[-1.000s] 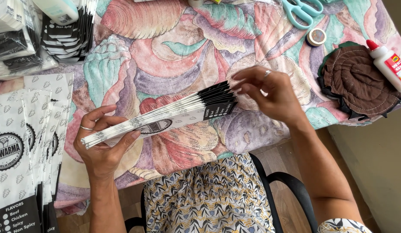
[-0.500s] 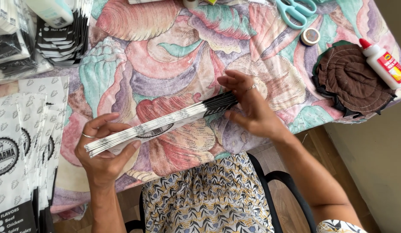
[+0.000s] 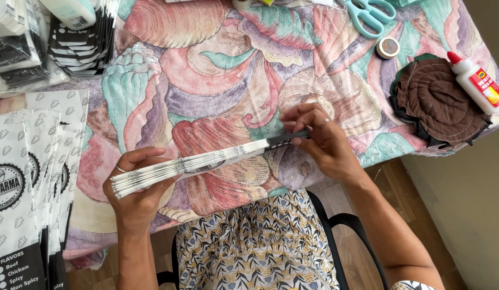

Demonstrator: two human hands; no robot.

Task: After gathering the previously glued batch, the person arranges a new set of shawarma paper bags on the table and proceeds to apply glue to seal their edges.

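Head view: left hand point(image 3: 139, 196) grips the paper bag stack point(image 3: 201, 161); right hand point(image 3: 322, 142) pinches its far end, now turned flatter, edge-on, than before.

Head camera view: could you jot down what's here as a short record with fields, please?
Left hand: grips one end of a stack of flat paper bags, seen edge-on.
Right hand: fingers pinch the stack's dark far end.
Table: covered by a shell-patterned cloth in pink, teal and purple.
Left side: more printed paper bags fanned out flat.
Upper right: teal scissors, small tape roll, brown quilted pad, white glue bottle with a red cap.
Below: the person's patterned lap, on a dark chair.
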